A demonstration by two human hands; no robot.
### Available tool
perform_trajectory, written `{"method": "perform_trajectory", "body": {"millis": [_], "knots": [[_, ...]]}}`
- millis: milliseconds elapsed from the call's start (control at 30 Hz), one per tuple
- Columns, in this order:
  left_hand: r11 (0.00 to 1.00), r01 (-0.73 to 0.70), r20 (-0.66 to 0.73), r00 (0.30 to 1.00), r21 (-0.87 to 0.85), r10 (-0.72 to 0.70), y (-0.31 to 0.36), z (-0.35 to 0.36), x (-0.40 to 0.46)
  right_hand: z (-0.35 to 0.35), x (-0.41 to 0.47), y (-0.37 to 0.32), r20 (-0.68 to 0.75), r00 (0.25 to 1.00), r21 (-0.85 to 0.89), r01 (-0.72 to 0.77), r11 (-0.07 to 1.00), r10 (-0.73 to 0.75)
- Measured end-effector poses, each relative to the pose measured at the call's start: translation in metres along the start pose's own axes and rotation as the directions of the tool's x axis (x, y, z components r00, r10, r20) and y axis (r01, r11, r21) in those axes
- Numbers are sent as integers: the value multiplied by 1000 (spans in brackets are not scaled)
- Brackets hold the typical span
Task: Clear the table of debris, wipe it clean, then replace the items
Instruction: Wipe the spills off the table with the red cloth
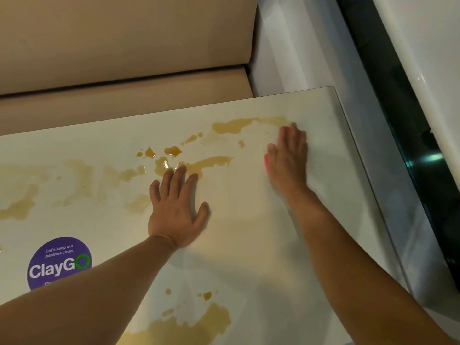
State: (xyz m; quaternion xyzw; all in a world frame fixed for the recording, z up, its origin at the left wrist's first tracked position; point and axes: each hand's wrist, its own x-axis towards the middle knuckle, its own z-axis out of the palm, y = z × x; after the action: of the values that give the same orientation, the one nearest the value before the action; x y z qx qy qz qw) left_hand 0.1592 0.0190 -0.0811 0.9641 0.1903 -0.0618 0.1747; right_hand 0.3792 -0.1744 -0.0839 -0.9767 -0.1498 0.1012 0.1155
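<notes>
A pantry corner seen from above, in warm, dim light.

A tan upholstered bench (124, 100) is seen along the far side, its backrest (124, 33) rising above the seat. A white wall panel (281, 46) is set beside the bench end. To the right, a dark glass strip (398, 115) is framed between white surfaces, and a small teal reflection is caught in it. A glossy white curved surface (428, 46) is seen at the upper right, where a faint highlight is shown.
</notes>
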Motion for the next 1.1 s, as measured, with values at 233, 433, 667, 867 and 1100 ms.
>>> {"method": "perform_trajectory", "body": {"millis": [233, 433, 667, 867, 1100], "knots": [[1000, -9, -12, 1000, -5, 9, -1, -1, -1, 18, -69, -46, 124, 908, 10, 402, 916, -400], [1000, -7, -12, 1000, -13, 7, -1, -1, 0, 2, -130, 54, 103, 916, -46, 394, 918, -388], [1000, -8, -17, 1000, -12, 8, 0, -1, 0, -16, -17, 44, 20, 1000, -50, 3, 999, -2], [1000, -3, -5, 1000, -1, 3, -1, -1, 0, 11, -36, -38, 90, 882, -37, 466, 884, -462], [1000, -1, -14, 1000, -21, 1, -1, 0, 0, 7, -134, 33, 170, 813, -27, 569, 822, -557]]}}
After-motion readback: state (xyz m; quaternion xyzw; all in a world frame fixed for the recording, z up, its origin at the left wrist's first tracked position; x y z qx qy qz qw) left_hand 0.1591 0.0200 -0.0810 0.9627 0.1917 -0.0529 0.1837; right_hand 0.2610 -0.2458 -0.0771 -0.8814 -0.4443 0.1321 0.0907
